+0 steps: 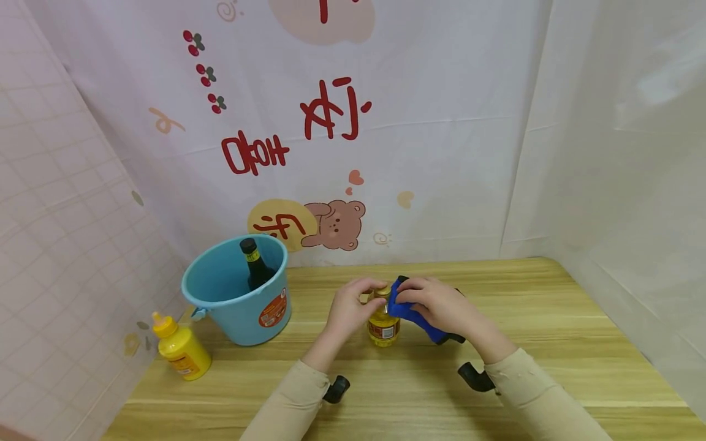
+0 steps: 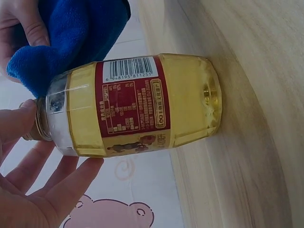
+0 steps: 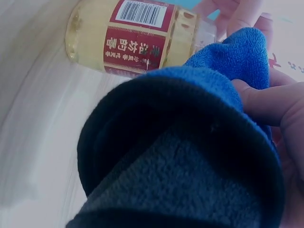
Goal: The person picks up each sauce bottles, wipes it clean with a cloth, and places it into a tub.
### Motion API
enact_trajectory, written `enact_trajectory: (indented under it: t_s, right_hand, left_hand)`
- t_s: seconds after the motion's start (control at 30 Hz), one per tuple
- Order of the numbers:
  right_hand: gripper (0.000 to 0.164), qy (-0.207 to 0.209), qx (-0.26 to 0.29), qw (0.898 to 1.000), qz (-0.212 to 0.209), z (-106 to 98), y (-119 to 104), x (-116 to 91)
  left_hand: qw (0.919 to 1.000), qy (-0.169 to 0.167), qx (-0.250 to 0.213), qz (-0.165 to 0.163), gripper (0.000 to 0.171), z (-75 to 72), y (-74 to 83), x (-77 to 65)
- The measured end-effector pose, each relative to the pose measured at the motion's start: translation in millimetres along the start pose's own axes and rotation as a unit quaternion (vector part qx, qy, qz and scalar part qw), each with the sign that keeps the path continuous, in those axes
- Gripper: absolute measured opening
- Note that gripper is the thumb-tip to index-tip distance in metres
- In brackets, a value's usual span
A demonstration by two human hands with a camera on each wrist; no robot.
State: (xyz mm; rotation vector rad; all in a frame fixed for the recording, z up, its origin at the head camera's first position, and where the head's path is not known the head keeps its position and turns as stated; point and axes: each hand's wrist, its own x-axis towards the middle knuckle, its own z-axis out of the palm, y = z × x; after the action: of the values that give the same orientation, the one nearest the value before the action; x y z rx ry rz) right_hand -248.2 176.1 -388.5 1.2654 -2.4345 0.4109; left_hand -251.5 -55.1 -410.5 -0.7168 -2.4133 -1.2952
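A small bottle of golden cooking oil (image 1: pixel 383 332) with a red label stands upright on the table. My left hand (image 1: pixel 349 306) grips it near the top, its thumb on the gold cap (image 2: pixel 42 121) in the left wrist view and the fingers about the neck and shoulder. A blue cloth (image 1: pixel 410 315) with a dark underside is pinched in my right hand (image 1: pixel 436 301). Its end touches the shoulder of the bottle, and the rest hangs down to the right. From the right wrist view, the dark fold of the cloth (image 3: pixel 180 166) covers much of the scene.
To the left stands a light blue bucket (image 1: pixel 237 315) with a dark, black-capped bottle (image 1: pixel 256 263) leaning inside. A yellow squeeze bottle (image 1: pixel 184 352) is beside it, near the left wall. The wooden table (image 1: pixel 513 318) meets a printed white curtain (image 1: pixel 441 184) at the back.
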Motion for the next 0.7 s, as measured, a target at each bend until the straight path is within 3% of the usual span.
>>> enact_trajectory:
  t_s: [0.37,0.7]
  right_hand:
    - [0.033,0.026,0.032,0.999,-0.009,12,10,-15]
    - [0.036,0.040,0.049,0.998,0.002,31,14,-31]
  left_hand:
    - [0.9998,0.000,-0.018,-0.005,0.024,1.9,-0.9,1.7]
    - [0.9999,0.002,0.007,-0.008,0.024,1.9,0.6,1.2]
